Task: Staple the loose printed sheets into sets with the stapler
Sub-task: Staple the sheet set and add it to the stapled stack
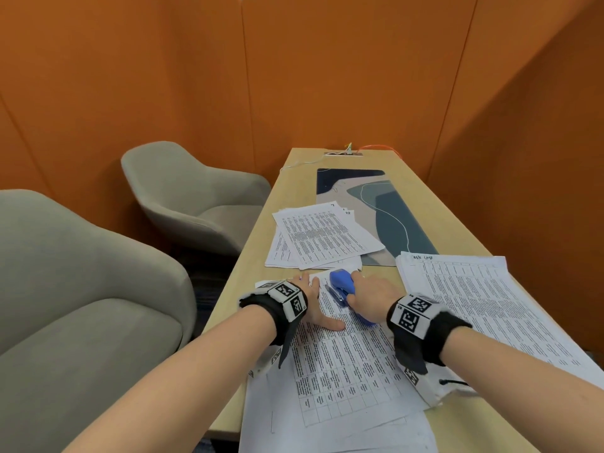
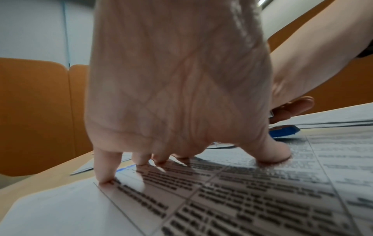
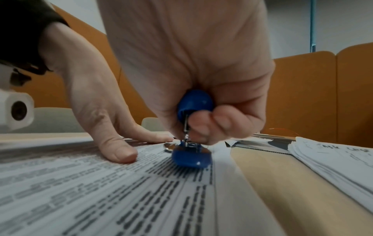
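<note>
Right wrist view: my right hand (image 3: pixel 201 89) has its fingers (image 3: pixel 220 123) curled round the blue plastic stapler (image 3: pixel 191 153), squeezing its upper blue arm toward the lower one, with bare metal showing between the two. The stapler sits at the far edge of the top printed sheet of black table text (image 3: pixel 101 183), its rear end pointing toward me.

From the left wrist view, my left hand (image 2: pixel 177 83) is laid flat, its fingers (image 2: pixel 105 172) straight and slightly spread, their tips and the thumb pressing the same printed sheet down on the bench. The stapler's blue end shows just beyond the thumb.

From the head view, the two hands are close together at the near part of the long pale wooden bench (image 1: pixel 294 178), the left hand (image 1: pixel 313 305) just left of the stapler (image 1: pixel 343 282) and the right hand (image 1: pixel 372 295) over it. The sheet under them (image 1: pixel 346 361) lies on further loose white sheets reaching the near edge. A thick stack of printed sheets (image 1: pixel 490 305) lies to the right, and a fanned pile of printed sheets (image 1: pixel 323 237) lies beyond the hands, partly on a dark blue and beige patterned desk mat (image 1: pixel 389 204). Two grey upholstered armchairs (image 1: pixel 196 197) stand to the left before orange padded wall panels (image 1: pixel 294 76).
</note>
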{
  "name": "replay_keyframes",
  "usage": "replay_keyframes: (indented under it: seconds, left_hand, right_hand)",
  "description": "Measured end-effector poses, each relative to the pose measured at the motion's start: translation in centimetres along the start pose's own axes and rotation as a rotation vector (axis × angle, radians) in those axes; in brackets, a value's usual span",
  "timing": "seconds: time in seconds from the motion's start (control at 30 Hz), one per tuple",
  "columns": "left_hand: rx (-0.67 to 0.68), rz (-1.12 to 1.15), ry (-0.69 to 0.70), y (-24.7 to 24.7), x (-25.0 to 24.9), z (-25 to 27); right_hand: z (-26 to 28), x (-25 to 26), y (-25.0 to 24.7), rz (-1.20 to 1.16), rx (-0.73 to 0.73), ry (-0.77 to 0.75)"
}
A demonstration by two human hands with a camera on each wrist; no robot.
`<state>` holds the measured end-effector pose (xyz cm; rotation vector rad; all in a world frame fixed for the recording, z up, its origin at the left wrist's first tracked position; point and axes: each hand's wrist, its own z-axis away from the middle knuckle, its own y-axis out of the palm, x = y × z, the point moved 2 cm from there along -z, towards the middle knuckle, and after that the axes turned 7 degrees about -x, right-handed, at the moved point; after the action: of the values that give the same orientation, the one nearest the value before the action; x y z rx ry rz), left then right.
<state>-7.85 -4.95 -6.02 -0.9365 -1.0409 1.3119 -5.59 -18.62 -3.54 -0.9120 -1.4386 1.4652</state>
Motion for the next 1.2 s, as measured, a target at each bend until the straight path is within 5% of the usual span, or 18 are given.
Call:
replay_keyframes:
  seconds: [0.63,0.97,1.2]
  left_hand:
    - [-0.007,0.004,0.016,0.0,0.2,-0.1]
    - [0.045,0.085,-0.078,-0.5,0.0,0.4]
    - [0.023,0.096,-0.093,0.4,-0.2,0.8]
  right_hand:
    - [-1.1,1.7,-0.8,0.139,-0.032,-0.041]
    - [-0.4,0.3,-0.5,-0.220,0.131,0.004]
    - [0.8,0.3,0.5,-0.184,0.100,-0.033]
